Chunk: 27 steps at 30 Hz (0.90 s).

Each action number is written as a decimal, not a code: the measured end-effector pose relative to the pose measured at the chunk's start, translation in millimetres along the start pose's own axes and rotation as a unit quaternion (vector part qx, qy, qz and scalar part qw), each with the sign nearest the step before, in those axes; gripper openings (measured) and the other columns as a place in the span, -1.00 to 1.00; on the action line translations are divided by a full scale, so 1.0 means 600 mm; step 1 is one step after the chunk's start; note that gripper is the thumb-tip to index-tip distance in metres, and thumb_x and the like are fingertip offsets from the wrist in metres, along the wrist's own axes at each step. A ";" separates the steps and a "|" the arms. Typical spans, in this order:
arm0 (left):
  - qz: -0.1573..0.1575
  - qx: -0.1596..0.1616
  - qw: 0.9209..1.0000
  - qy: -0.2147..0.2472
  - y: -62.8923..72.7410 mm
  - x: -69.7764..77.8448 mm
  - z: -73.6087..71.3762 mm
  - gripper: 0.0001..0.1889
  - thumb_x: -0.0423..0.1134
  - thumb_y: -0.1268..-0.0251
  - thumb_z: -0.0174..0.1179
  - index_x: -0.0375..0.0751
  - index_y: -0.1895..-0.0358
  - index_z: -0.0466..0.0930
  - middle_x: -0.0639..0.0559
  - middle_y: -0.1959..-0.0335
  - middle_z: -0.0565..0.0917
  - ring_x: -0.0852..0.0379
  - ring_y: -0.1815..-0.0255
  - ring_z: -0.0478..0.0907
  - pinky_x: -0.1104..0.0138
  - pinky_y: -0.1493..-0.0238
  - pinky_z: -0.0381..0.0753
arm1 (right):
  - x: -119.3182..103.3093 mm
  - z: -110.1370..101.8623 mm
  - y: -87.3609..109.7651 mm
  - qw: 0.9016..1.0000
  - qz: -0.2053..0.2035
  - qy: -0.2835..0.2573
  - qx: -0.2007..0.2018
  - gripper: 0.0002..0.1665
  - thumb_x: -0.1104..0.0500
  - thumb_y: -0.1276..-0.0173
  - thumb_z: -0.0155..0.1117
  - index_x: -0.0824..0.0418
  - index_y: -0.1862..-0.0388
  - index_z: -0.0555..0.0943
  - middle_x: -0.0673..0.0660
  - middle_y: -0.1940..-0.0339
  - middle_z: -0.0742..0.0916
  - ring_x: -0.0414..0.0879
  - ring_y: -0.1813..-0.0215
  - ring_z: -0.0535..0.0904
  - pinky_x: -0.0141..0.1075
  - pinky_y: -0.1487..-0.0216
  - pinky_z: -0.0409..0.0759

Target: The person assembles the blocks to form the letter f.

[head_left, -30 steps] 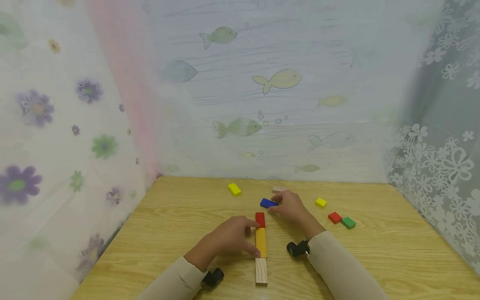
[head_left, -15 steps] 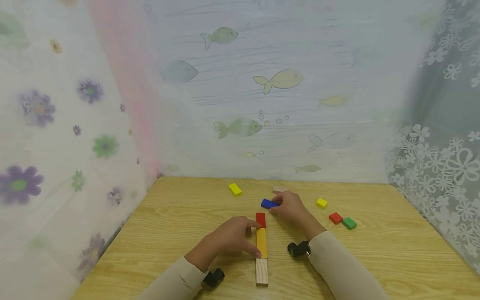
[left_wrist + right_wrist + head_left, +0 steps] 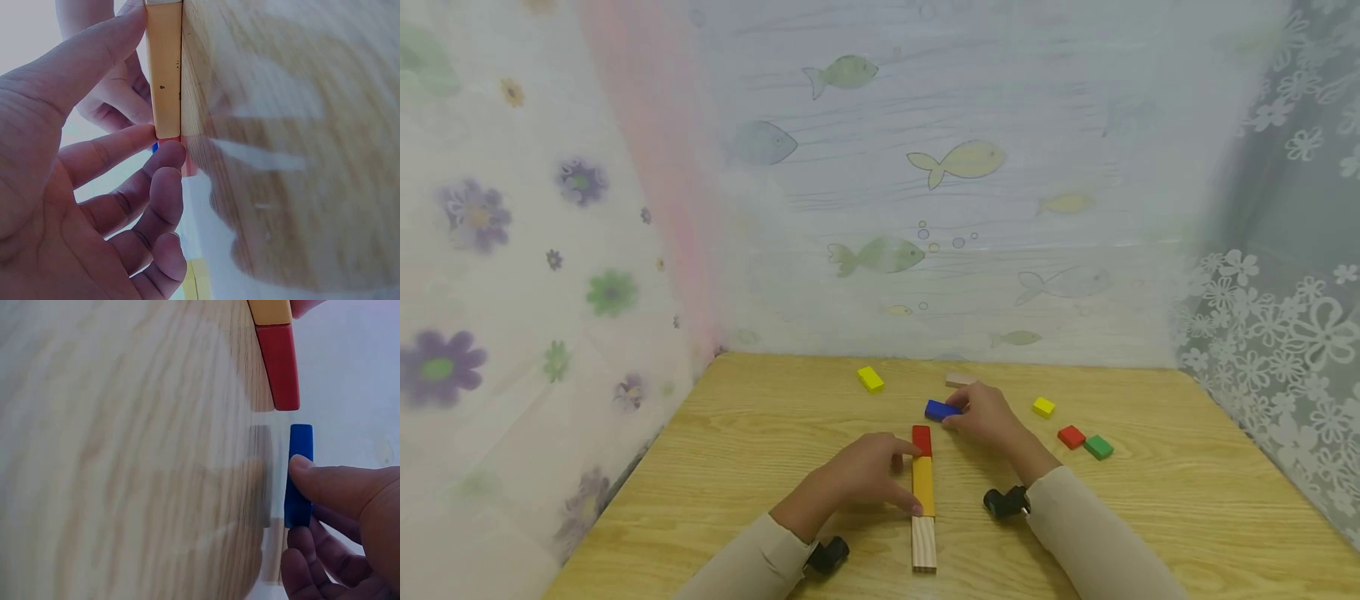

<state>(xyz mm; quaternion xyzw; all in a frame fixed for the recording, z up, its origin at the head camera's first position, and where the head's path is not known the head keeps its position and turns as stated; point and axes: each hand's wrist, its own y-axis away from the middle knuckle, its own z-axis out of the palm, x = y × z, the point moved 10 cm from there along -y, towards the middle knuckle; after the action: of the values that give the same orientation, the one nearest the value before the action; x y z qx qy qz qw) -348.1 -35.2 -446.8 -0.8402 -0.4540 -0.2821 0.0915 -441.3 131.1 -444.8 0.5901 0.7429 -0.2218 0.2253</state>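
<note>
A row of three blocks runs away from me in the head view: a plain wood block (image 3: 923, 543), an orange block (image 3: 922, 485) and a red block (image 3: 921, 440). My left hand (image 3: 868, 475) spans the orange block from the side, thumb at its near end and index finger at the seam with the red one; its other fingers curl loosely in the left wrist view. Beyond the row's far end, my right hand (image 3: 988, 417) pinches a blue block (image 3: 300, 444) between thumb and fingers. In the right wrist view, a gap shows between the blue block and the tabletop.
Toward the back lie a yellow block (image 3: 870, 379) and a pale wood block (image 3: 959, 380), partly behind my right hand. To the right are a small yellow block (image 3: 1043, 407), a red block (image 3: 1071, 437) and a green block (image 3: 1099, 447). Patterned curtains surround the table (image 3: 760, 425).
My right hand has shifted slightly right and toward me with the blue block. My left hand stays at the orange block.
</note>
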 end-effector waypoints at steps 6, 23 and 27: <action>0.001 -0.001 1.000 0.002 0.000 -0.001 0.000 -0.19 0.20 0.10 0.64 0.07 -0.32 0.63 0.17 0.16 0.65 0.26 0.21 0.51 0.36 0.17 0.55 | 0.006 -0.003 0.011 1.000 -0.004 -0.002 -0.003 -0.67 0.12 -0.27 0.58 0.15 0.00 0.80 0.06 0.07 0.82 -0.01 0.02 0.70 -0.07 -0.08 0.68; 0.003 0.001 1.000 0.010 -0.001 -0.003 0.002 -0.18 0.21 0.10 0.63 0.06 -0.32 0.63 0.17 0.14 0.65 0.24 0.18 0.53 0.34 0.17 0.56 | 0.010 -0.014 0.042 1.000 0.005 -0.028 -0.006 -0.69 0.19 -0.26 0.56 0.12 0.00 0.80 0.10 -0.02 0.80 0.03 -0.05 0.74 -0.06 -0.06 0.71; 0.002 -0.002 1.000 0.017 -0.002 -0.004 0.002 -0.20 0.19 0.08 0.63 0.06 -0.32 0.63 0.16 0.15 0.66 0.25 0.20 0.52 0.34 0.18 0.56 | 0.008 -0.013 0.047 0.999 0.003 -0.030 -0.010 -0.69 0.19 -0.25 0.57 0.13 0.01 0.81 0.11 0.01 0.81 0.02 -0.02 0.74 -0.09 -0.01 0.72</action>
<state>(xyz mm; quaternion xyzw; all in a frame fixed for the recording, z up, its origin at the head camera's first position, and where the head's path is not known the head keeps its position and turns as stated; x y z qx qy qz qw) -349.3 -35.6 -449.3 -0.8364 -0.4503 -0.2966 0.0981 -415.3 145.3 -443.2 0.5832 0.7360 -0.2317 0.2540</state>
